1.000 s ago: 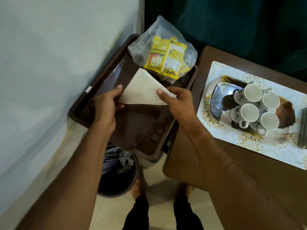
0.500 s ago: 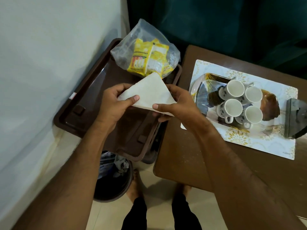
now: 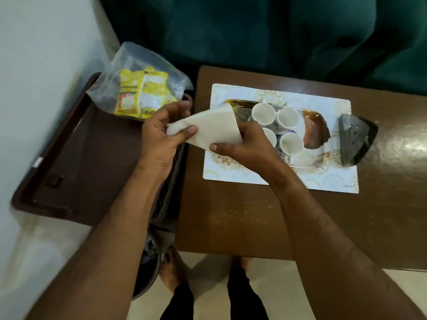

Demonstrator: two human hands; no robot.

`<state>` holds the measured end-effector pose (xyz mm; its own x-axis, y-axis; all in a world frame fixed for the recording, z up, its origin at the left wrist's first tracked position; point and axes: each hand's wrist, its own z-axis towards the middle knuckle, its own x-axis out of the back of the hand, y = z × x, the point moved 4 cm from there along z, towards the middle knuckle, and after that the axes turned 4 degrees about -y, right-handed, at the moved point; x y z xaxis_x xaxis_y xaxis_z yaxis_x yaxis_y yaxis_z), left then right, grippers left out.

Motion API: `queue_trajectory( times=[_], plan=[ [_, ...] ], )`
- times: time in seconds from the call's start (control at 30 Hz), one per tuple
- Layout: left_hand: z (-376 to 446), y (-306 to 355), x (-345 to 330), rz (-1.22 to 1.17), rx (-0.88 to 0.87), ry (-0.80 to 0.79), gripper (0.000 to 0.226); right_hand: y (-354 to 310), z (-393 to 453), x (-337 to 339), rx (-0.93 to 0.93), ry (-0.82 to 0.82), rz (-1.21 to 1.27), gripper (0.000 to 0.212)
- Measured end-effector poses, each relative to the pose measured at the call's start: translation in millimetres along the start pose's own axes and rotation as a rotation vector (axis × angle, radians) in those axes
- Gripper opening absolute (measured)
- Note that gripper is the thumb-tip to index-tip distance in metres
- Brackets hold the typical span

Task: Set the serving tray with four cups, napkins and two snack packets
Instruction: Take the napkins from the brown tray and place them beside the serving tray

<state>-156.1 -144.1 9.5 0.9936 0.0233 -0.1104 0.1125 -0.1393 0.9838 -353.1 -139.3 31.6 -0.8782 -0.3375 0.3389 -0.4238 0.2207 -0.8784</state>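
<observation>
Both hands hold a folded white napkin (image 3: 212, 128) in the air, between the brown plastic tray and the table. My left hand (image 3: 161, 137) pinches its left corner; my right hand (image 3: 245, 146) grips its lower right edge. Beyond it a shiny serving tray (image 3: 316, 135) rests on a white placemat (image 3: 323, 181) and carries several white cups (image 3: 287, 117), one partly hidden by my right hand. A clear bag of yellow snack packets (image 3: 141, 93) lies at the far end of the brown plastic tray (image 3: 80, 158) on the left.
The placemat sits on a brown wooden table (image 3: 231, 215). A dark grey object (image 3: 355, 139) lies at the placemat's right edge. A white wall runs along the left, a dark green sofa behind. A bin (image 3: 147, 262) stands on the floor beside my feet.
Both hands lifted the napkin off the brown tray and carried it right, toward the serving tray with the cups. The view has swung right too.
</observation>
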Motion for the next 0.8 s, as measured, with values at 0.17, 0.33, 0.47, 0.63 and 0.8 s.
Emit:
queue_trajectory(
  times=[0.17,0.33,0.47,0.63,0.8],
  plan=[
    [-4.2,-8.8,-79.8,-0.652,0.311,0.185,0.022,11.9,-21.1,47.5,0.061,0.248,0.006,0.037],
    [-21.7,-30.8,-166.4,-0.866,0.528,0.092,0.060,42.6,-43.6,82.1,0.047,0.349,-0.030,0.028],
    [-26.9,-33.3,-217.2,-0.897,0.523,-0.009,0.071,63.8,-62.4,113.5,0.067,0.384,-0.160,0.025],
    [-21.0,-36.9,-270.9,-0.851,0.590,-0.021,0.070,82.9,-78.6,155.6,0.065,0.454,-0.338,0.041],
    [-10.9,-39.4,-323.0,-0.830,0.587,-0.104,0.057,97.0,-90.1,202.5,0.094,0.548,-0.259,0.035]
  ],
)
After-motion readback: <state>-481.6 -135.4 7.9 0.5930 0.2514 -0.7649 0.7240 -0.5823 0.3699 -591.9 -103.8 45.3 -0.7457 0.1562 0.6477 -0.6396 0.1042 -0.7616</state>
